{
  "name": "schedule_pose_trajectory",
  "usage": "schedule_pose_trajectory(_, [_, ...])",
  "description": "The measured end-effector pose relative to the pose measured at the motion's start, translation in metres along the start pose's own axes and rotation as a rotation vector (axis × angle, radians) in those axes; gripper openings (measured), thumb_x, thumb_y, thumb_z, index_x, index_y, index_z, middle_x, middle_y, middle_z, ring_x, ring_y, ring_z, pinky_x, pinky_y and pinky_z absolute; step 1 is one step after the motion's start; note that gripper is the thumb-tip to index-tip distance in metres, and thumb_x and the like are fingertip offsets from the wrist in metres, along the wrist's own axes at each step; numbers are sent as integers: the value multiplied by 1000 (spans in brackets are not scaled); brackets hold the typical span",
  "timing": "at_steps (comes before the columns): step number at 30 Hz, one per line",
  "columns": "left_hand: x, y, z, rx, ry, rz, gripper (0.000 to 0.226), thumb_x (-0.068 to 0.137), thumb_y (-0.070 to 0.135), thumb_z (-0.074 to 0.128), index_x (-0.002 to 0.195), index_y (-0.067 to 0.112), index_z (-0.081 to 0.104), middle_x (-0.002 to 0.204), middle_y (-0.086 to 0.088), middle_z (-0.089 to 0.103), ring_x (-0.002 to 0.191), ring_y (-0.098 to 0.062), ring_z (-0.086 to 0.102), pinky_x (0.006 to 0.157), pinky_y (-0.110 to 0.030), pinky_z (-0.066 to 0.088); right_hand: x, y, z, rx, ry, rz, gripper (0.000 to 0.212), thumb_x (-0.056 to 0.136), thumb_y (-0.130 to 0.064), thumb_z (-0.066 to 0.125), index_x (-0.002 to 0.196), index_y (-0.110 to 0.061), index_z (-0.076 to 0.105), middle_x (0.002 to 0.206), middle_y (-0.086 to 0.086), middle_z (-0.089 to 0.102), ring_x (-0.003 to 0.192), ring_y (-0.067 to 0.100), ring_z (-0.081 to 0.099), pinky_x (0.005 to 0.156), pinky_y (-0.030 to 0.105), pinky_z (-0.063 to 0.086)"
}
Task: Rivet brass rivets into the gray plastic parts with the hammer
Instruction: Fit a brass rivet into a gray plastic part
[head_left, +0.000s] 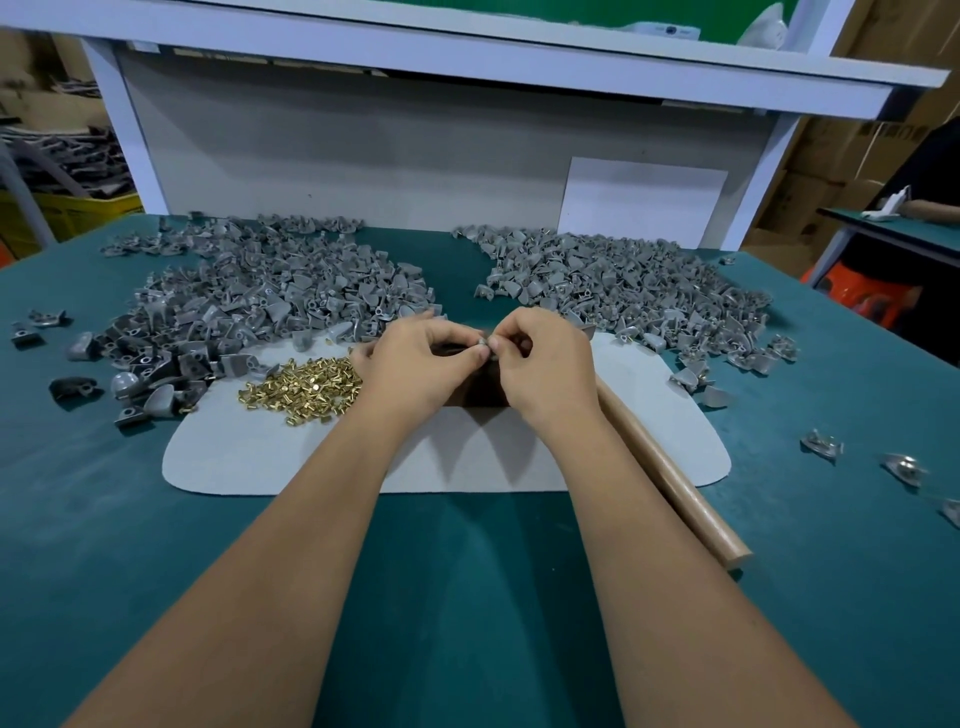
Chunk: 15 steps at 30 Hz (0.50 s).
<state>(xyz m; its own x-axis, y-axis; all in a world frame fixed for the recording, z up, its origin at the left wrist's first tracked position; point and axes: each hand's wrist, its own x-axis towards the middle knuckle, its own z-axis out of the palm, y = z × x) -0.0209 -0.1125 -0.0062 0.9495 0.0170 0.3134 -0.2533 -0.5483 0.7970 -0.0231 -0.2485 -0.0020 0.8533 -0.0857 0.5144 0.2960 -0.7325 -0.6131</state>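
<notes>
Brass rivet going into a gray part, pinched between both hands at frame centre

Gray parts (249, 296) lie heaped at upper left, probably the unworked stock, with the rivets (304, 387) just below on the pad's (270, 457) left end, within easy reach; the left hand (415, 364) and right hand (545, 364) meet fingertip to fingertip, each curled round one small part (482, 343) held above a dark block (485, 389), likely the anvil; the hammer (675, 483) rests untouched along the right forearm, handle toward the lower right; a second pile (623, 280) at upper right shows brass, seemingly finished
</notes>
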Motion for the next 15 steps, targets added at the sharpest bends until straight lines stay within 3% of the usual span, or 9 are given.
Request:
schedule_pose_trajectory(3, [0, 1, -1, -16, -17, 7, 14, 86, 38, 71, 75, 46, 67, 105, 21, 71, 125, -9, 52, 113, -50, 23, -2, 2, 2, 4, 15, -38, 13, 87, -14, 61, 77, -20, 62, 81, -6, 59, 80, 12, 51, 72, 27, 39])
schedule_pose_trajectory(5, [0, 2, -1, -18, -21, 8, 12, 87, 37, 71, 79, 45, 68, 111, 20, 69, 129, -7, 48, 115, -40, 16, -4, 3, 2, 54, 32, -39, 12, 88, -15, 60, 78, -17, 65, 83, -4, 61, 83, 13, 52, 73, 27, 39])
schedule_pose_trajectory(7, [-1, 3, -1, 33, -1, -7, 9, 86, 40, 70, 80, 45, 68, 117, 23, 64, 134, -2, 40, 100, -31, 10, -5, 4, 0, 119, 108, -16, 18, 92, -17, 55, 79, -13, 66, 82, -2, 61, 83, 13, 52, 72, 27, 38])
schedule_pose_trajectory(10, [-1, 3, -1, 36, -20, -16, 14, 86, 42, 70, 74, 48, 65, 121, 23, 64, 135, 0, 36, 102, -37, 10, -2, 6, -8, 125, 277, 126, 25, 97, -23, 44, 81, -20, 62, 82, -7, 58, 83, 13, 53, 65, 26, 37])
schedule_pose_trajectory(15, [2, 1, -4, -74, -64, -18, 21, 89, 34, 69, 73, 48, 66, 120, 21, 66, 139, -5, 35, 119, -50, 12, 6, 21, -26, 87, 348, 430, 25, 94, -22, 41, 102, -20, 65, 97, -2, 66, 89, 21, 64, 75, 41, 54])
